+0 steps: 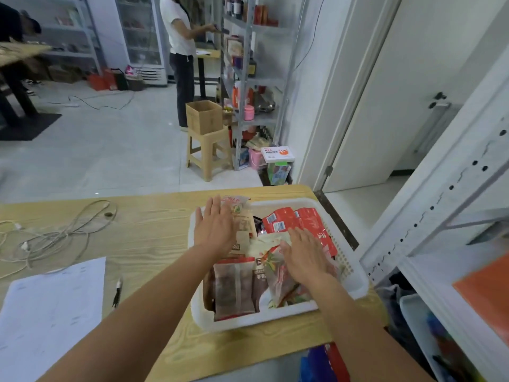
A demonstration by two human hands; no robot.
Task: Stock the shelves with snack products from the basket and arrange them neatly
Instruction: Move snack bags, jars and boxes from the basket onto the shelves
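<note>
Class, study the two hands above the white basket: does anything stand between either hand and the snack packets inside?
Nothing visible does. The left hand lies flat over the beige packets at the far left of the basket, and the right hand rests open on a crinkled packet in the middle.

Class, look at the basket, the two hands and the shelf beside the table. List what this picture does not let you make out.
All in the head view:
The left hand covers part of the beige packets.
The right hand hides much of the clear packet under it.
Print on the red packets: too blurred to read.
The shelf: cut off by the right edge.
</note>
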